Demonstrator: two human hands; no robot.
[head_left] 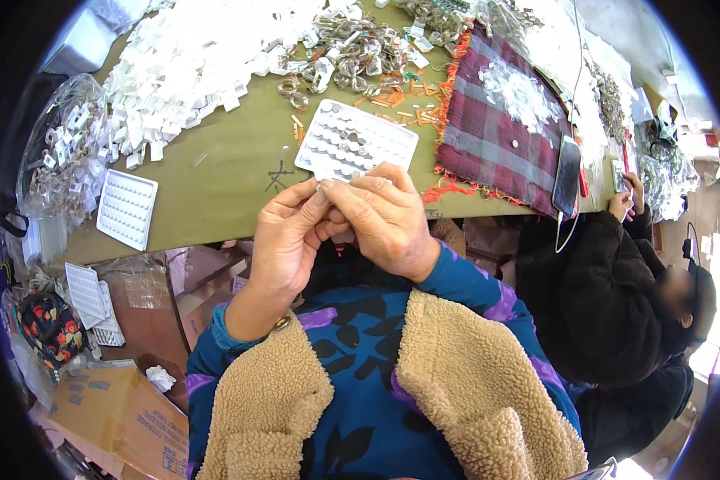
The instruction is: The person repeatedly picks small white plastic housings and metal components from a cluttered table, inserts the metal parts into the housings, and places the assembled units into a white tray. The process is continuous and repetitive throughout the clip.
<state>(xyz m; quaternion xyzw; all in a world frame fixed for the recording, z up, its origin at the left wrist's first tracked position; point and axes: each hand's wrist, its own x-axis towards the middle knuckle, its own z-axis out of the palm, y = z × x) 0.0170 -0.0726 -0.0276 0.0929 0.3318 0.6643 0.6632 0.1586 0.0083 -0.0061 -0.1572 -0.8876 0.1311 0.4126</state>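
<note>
My left hand (pixel 286 236) and my right hand (pixel 388 220) meet in front of my chest at the table's near edge. Thumbs and fingertips of both are pinched together, closed around something small and pale whose kind I cannot make out; the fingers mostly hide it. Just beyond them lies a white tray (pixel 394 142) with rows of round wells, tilted on the green tabletop. Small round white pieces fill many of the wells, and a few in the middle look darker and metallic.
White plastic pieces (pixel 176 72) lie heaped at the far left, beside shiny metal parts (pixel 360 52) and orange strips (pixel 392 98). A second white tray (pixel 126 210) rests left. Right are a plaid cloth (pixel 488 120), a phone (pixel 566 176) and a seated person in black (pixel 592 296).
</note>
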